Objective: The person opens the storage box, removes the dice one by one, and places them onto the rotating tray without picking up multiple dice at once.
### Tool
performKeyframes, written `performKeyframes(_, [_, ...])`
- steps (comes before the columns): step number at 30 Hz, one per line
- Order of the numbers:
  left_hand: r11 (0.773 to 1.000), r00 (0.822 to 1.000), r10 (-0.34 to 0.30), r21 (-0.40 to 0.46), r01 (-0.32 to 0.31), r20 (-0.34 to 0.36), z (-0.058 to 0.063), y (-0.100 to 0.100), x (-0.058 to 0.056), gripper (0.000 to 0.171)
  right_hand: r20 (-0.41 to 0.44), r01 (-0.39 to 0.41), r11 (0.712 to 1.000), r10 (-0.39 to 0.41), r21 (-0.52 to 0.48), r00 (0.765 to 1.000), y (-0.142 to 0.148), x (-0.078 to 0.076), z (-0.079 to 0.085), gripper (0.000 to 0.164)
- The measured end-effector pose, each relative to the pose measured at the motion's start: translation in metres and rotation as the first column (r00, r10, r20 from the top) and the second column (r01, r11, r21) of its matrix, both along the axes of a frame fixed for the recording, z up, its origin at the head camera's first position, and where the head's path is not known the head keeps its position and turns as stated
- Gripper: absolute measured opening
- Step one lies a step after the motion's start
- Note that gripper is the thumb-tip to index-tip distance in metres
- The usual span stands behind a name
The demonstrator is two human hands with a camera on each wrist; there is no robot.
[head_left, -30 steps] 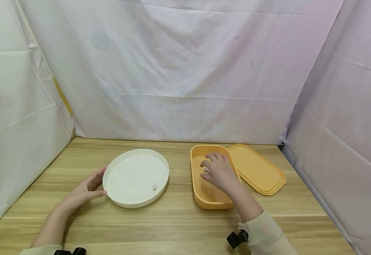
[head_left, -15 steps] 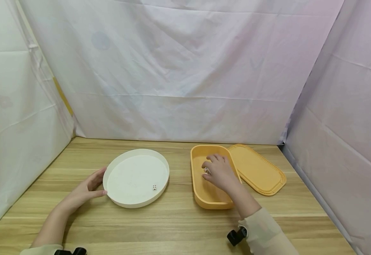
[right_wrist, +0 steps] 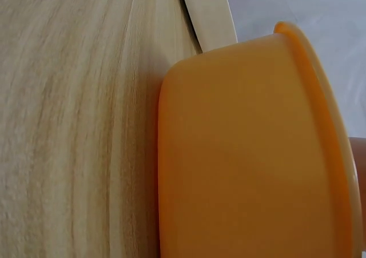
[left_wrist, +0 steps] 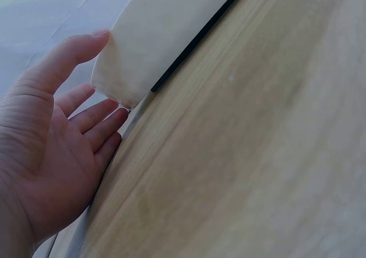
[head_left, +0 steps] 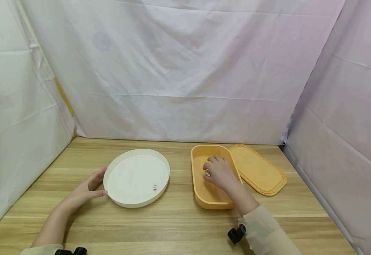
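A round white tray (head_left: pixel 136 177) with a low rim sits on the left of the table, a single white die (head_left: pixel 155 187) inside it. My left hand (head_left: pixel 85 189) rests at its left side, thumb and fairly straight fingers touching the outer wall (left_wrist: pixel 154 35). Inside the rectangular yellow box (head_left: pixel 201 196), my right hand (head_left: pixel 220 173) curls its fingers and thumb about a few white dice (head_left: pixel 207 173) with dark dots. Palm and fingers hide part of them. In the right wrist view the box's outer wall (right_wrist: pixel 246 149) covers most of that hand.
A flat yellow lid (head_left: pixel 258 171) lies on the wooden table (head_left: pixel 160 230), right beside the box and partly behind it. White cloth (head_left: pixel 185 71) hangs at the back and both sides.
My right hand has shifted slightly inside the box, its fingers and the dice a little lower in the head view. The left hand and the tray have stayed put.
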State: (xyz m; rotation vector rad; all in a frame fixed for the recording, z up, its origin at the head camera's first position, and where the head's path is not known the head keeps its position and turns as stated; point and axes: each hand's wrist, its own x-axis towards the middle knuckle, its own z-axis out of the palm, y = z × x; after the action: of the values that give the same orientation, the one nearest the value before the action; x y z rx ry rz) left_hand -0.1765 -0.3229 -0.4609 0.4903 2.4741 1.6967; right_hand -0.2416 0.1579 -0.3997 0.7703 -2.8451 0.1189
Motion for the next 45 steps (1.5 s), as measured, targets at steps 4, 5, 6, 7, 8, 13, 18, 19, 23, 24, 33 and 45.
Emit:
performKeyframes(4, [1.000, 1.000, 0.000, 0.001, 0.000, 0.002, 0.001, 0.000, 0.000, 0.083, 0.013, 0.010, 1.000, -0.010, 0.019, 1.000, 0.001, -0.002, -0.001, 0.013])
performKeyframes(5, [1.000, 1.000, 0.001, 0.002, -0.001, 0.003, 0.001, 0.000, 0.000, 0.084, 0.017, 0.012, 1.000, -0.013, 0.025, 1.000, 0.001, -0.002, -0.001, 0.013])
performKeyframes(6, [1.000, 1.000, 0.000, 0.002, 0.000, 0.004, 0.001, 0.000, 0.000, 0.083, 0.024, 0.015, 0.999, -0.015, 0.029, 1.000, 0.001, -0.002, -0.001, 0.012])
performKeyframes(7, [1.000, 1.000, 0.001, 0.003, -0.001, 0.005, 0.002, 0.000, 0.000, 0.083, 0.029, 0.016, 0.999, -0.017, 0.032, 0.999, 0.001, -0.002, -0.002, 0.011])
performKeyframes(8, [1.000, 1.000, 0.002, 0.004, -0.002, 0.007, 0.002, 0.000, 0.001, 0.083, 0.036, 0.018, 0.999, -0.019, 0.032, 0.999, 0.001, -0.002, -0.002, 0.010])
performKeyframes(13, [1.000, 1.000, 0.004, 0.005, -0.004, 0.005, 0.002, 0.000, 0.001, 0.083, 0.053, 0.019, 0.999, -0.021, 0.029, 0.998, 0.001, -0.004, -0.003, 0.010])
performKeyframes(18, [1.000, 1.000, 0.005, 0.007, -0.005, 0.007, 0.002, 0.001, 0.001, 0.083, 0.043, 0.018, 0.998, -0.020, 0.055, 0.999, 0.000, -0.006, -0.006, 0.012])
performKeyframes(19, [1.000, 1.000, 0.006, 0.007, -0.006, 0.007, 0.002, 0.001, 0.001, 0.083, 0.040, 0.016, 0.998, -0.019, 0.060, 0.999, -0.001, -0.006, -0.006, 0.013])
performKeyframes(23, [1.000, 1.000, 0.006, 0.004, -0.006, 0.004, 0.003, 0.002, 0.001, 0.083, 0.043, 0.012, 0.998, -0.015, 0.062, 0.999, -0.002, -0.006, -0.008, 0.014])
performKeyframes(24, [1.000, 1.000, 0.006, 0.004, -0.006, 0.003, 0.003, 0.002, 0.001, 0.083, 0.043, 0.012, 0.998, -0.015, 0.062, 0.999, -0.002, -0.006, -0.008, 0.014])
performKeyframes(33, [1.000, 1.000, 0.005, 0.004, -0.005, -0.002, 0.002, 0.001, 0.001, 0.083, 0.045, 0.015, 0.997, -0.018, 0.073, 0.999, -0.001, -0.007, -0.012, 0.011])
performKeyframes(45, [1.000, 1.000, -0.008, 0.018, 0.008, -0.007, 0.004, 0.005, 0.003, 0.082, 0.041, -0.001, 0.997, -0.002, 0.076, 0.999, -0.002, -0.008, -0.015, 0.013])
